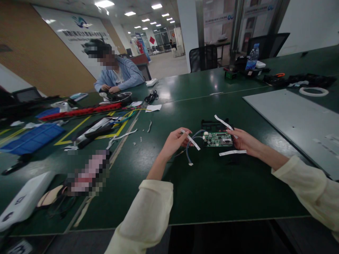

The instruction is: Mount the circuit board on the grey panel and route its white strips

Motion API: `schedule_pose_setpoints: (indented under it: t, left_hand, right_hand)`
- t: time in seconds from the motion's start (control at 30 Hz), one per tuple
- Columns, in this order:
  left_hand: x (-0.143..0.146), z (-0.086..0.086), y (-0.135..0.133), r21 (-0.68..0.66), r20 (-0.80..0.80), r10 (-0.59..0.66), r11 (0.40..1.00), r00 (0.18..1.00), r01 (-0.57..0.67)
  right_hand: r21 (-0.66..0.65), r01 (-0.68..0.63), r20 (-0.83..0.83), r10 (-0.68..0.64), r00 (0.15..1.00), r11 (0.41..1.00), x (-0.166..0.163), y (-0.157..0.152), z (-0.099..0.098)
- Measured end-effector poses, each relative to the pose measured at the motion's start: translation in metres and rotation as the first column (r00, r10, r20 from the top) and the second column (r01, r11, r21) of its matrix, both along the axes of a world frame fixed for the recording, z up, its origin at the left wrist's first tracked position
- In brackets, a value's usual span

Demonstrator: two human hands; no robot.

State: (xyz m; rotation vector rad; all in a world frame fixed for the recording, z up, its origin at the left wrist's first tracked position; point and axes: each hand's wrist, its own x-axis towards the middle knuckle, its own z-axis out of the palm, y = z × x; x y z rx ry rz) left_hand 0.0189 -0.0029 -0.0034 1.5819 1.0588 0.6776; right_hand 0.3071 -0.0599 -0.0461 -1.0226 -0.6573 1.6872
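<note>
At the left sits a blue rectangular plastic basket (33, 139). Nearer the middle, the person's left hand (178, 141) pinches a short flat white strip (195, 144) between thumb and fingers, beside a thin blue-grey cable (187, 152). Next, above the dark green tabletop (212, 190), comes a green rectangular circuit board (217, 139), its right edge gripped by the right hand (243, 140), whose fingers meet a longer white strip (223, 122).
</note>
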Motion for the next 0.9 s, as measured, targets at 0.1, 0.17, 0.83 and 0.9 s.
schedule_pose_setpoints:
  t: [0.1, 0.17, 0.83, 0.9]
  left_hand:
    - [0.0, -0.002, -0.001, 0.031, 0.005, -0.057, 0.998, 0.998, 0.057]
    - [-0.001, -0.001, -0.001, 0.048, -0.002, -0.086, 0.995, 0.996, 0.086]
    - [-0.001, 0.014, -0.006, 0.04, -0.009, -0.064, 0.997, 0.998, 0.065]
    - [0.002, 0.014, -0.005, 0.043, 0.042, -0.017, 0.999, 0.999, 0.015]
  right_hand:
    - [0.012, -0.006, 0.008, 0.005, 1.0, 1.0, -0.001, -0.001, 0.001]
    - [0.018, -0.02, 0.017, 0.019, 1.0, 1.0, -0.001, -0.002, 0.003]
    - [-0.01, -0.117, 0.047, 0.118, 0.992, 0.993, -0.001, -0.006, 0.01]
    - [-0.011, -0.156, 0.066, 0.156, 0.985, 0.988, -0.003, -0.008, 0.013]
